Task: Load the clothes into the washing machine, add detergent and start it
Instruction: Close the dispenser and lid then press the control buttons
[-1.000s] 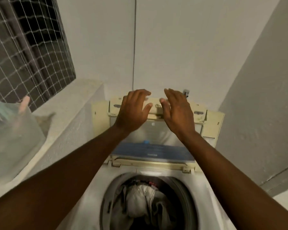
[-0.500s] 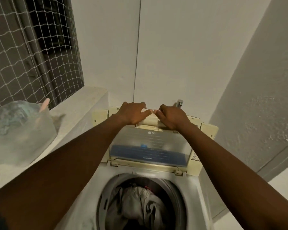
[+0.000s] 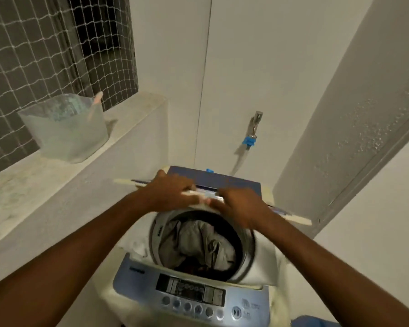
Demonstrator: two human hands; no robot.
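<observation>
A pale, speckled ledge [image 3: 45,185] is seen along the left of the frame, running from the lower left up to the wall [image 3: 175,67] near the middle. One translucent plastic tub [image 3: 69,135] is set directly on it in the upper left, near the back edge beside the netted window [image 3: 33,55]. A pink handle [image 3: 96,102] is seen sticking up out of the tub.

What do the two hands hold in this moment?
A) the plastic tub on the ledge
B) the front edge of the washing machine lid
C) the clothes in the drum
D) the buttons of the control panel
B: the left hand and the right hand both grip the front edge of the half-lowered lid, above the drum where the clothes lie.
</observation>
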